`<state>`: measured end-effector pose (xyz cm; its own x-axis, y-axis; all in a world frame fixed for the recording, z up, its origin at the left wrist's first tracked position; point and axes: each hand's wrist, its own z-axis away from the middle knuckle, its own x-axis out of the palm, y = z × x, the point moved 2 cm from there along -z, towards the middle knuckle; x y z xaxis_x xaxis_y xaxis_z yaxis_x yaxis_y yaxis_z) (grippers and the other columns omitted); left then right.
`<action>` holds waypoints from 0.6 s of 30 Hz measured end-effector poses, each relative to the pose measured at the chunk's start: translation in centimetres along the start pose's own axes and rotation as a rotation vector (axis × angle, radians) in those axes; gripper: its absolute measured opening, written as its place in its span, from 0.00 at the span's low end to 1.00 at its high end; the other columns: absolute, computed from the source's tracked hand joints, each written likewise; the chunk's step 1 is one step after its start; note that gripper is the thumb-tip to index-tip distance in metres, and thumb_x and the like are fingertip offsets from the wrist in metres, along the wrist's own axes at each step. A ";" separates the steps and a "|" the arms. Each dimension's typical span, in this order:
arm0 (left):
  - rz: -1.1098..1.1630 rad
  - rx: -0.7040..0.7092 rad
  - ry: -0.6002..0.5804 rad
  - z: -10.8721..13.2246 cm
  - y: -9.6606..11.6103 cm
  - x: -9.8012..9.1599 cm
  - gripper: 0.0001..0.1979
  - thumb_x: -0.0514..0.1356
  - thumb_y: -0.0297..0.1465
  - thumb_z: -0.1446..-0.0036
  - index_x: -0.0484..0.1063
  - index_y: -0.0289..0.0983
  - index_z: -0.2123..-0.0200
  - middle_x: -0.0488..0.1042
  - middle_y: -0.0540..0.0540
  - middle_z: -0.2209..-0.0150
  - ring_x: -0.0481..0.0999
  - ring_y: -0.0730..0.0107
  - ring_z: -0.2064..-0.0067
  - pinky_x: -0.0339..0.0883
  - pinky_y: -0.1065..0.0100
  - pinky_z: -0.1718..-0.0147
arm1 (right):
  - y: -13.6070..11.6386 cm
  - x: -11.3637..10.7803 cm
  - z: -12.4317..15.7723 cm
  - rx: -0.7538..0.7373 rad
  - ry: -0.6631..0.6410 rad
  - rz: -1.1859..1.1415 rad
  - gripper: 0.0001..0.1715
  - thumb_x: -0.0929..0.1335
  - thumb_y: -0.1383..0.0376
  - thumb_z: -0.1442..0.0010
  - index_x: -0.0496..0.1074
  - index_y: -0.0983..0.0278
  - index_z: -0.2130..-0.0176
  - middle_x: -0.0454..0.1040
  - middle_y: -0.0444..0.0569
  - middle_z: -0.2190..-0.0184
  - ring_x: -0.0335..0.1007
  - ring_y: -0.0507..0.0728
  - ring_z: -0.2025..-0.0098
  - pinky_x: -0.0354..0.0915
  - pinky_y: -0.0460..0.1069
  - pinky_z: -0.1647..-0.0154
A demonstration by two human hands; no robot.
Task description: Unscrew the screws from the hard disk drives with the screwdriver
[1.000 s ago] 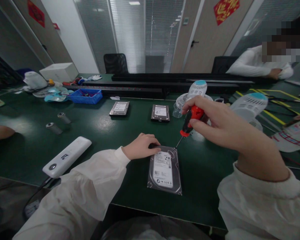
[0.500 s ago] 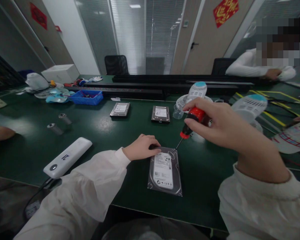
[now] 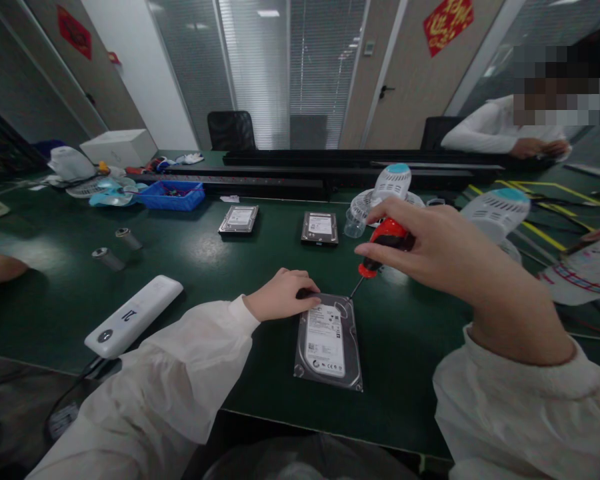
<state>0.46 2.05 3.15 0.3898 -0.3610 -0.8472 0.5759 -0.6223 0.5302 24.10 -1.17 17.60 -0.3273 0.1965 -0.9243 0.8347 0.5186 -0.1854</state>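
Note:
A hard drive (image 3: 326, 341) with a white label lies flat on the green table near its front edge. My left hand (image 3: 286, 295) grips its far left corner, thumb on the top face and fingers bent over the far edge. In my right hand (image 3: 425, 250) is a red and black screwdriver (image 3: 386, 240), held tilted, with the fingers wrapped round its handle. The screwdriver's thin shaft runs down to the drive's far right corner, where its tip meets the corner; the screw there is too small to make out.
Farther back lie two more hard drives (image 3: 239, 219) (image 3: 319, 228). A white power bank (image 3: 134, 316) and two metal cylinders (image 3: 109, 258) are at left, behind them a blue tray (image 3: 174, 195). White handheld fans (image 3: 497, 212) stand at right. Another person (image 3: 500, 130) sits across the table.
My right hand has turned slightly around the screwdriver handle, its thumb now stretched farther out. The tip stays at the same corner, and my left hand keeps its place on the drive.

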 end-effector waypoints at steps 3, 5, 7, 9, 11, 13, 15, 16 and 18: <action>0.011 0.001 0.004 0.0 -0.1 0.0 0.14 0.64 0.38 0.26 0.84 0.36 0.47 0.83 0.43 0.52 0.84 0.57 0.50 0.71 0.53 0.44 | 0.0 -0.1 0.2 0.007 0.002 0.022 0.25 0.66 0.45 0.33 0.72 0.61 0.49 0.74 0.49 0.71 0.65 0.58 0.72 0.52 0.52 0.68; 0.022 -0.004 0.001 0.1 -0.1 0.0 0.14 0.64 0.38 0.26 0.84 0.36 0.47 0.83 0.43 0.51 0.84 0.57 0.50 0.71 0.53 0.43 | -0.2 -0.2 0.3 -0.058 0.015 -0.015 0.21 0.65 0.52 0.34 0.72 0.62 0.49 0.76 0.51 0.67 0.66 0.57 0.72 0.56 0.52 0.67; 0.028 -0.011 -0.002 0.1 -0.1 0.0 0.13 0.64 0.38 0.26 0.84 0.37 0.47 0.83 0.43 0.51 0.84 0.57 0.50 0.70 0.52 0.42 | -0.4 -0.3 0.3 -0.106 0.021 -0.045 0.18 0.65 0.56 0.36 0.72 0.63 0.50 0.77 0.51 0.66 0.67 0.57 0.72 0.58 0.52 0.67; 0.021 -0.013 -0.002 0.1 0.0 0.0 0.13 0.65 0.38 0.26 0.84 0.37 0.48 0.83 0.43 0.52 0.84 0.56 0.49 0.70 0.51 0.42 | -0.4 -0.2 0.2 -0.091 0.028 -0.011 0.17 0.66 0.52 0.34 0.73 0.61 0.54 0.74 0.48 0.71 0.65 0.57 0.74 0.56 0.52 0.69; 0.011 -0.013 0.003 0.0 -0.1 0.1 0.13 0.65 0.38 0.26 0.84 0.37 0.48 0.83 0.43 0.52 0.83 0.55 0.49 0.70 0.51 0.42 | -0.2 -0.2 0.2 -0.031 0.043 0.070 0.23 0.66 0.44 0.32 0.73 0.60 0.58 0.69 0.47 0.76 0.60 0.57 0.75 0.51 0.52 0.70; 0.012 -0.008 0.008 0.0 -0.2 0.2 0.13 0.64 0.38 0.26 0.84 0.37 0.49 0.83 0.43 0.52 0.83 0.55 0.50 0.70 0.51 0.42 | -0.1 -0.3 0.2 0.011 0.054 0.119 0.28 0.64 0.39 0.32 0.73 0.61 0.59 0.69 0.49 0.76 0.60 0.58 0.75 0.48 0.52 0.70; 0.027 0.003 0.013 0.0 -0.4 0.3 0.13 0.64 0.39 0.26 0.84 0.38 0.48 0.83 0.43 0.52 0.83 0.56 0.50 0.70 0.51 0.42 | -0.1 -0.4 0.3 -0.004 0.041 0.076 0.28 0.63 0.43 0.31 0.74 0.62 0.54 0.74 0.52 0.72 0.65 0.60 0.72 0.52 0.53 0.68; 0.032 0.006 0.016 0.1 -0.4 0.3 0.13 0.65 0.39 0.26 0.84 0.38 0.48 0.83 0.44 0.52 0.83 0.57 0.50 0.70 0.52 0.43 | -0.2 -0.4 0.4 -0.030 0.031 0.035 0.26 0.63 0.47 0.32 0.75 0.64 0.52 0.76 0.53 0.69 0.68 0.60 0.70 0.55 0.54 0.66; 0.028 -0.001 0.019 0.1 -0.3 0.2 0.13 0.65 0.38 0.27 0.84 0.37 0.48 0.83 0.43 0.52 0.83 0.56 0.50 0.70 0.51 0.42 | -0.4 -0.4 0.4 -0.074 0.015 -0.038 0.23 0.63 0.53 0.35 0.75 0.65 0.50 0.78 0.54 0.65 0.71 0.61 0.68 0.59 0.54 0.63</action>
<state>0.28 2.10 2.77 0.4192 -0.3655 -0.8311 0.5650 -0.6115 0.5539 24.10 -1.77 17.87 -0.3648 0.1873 -0.9121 0.7868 0.5858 -0.1943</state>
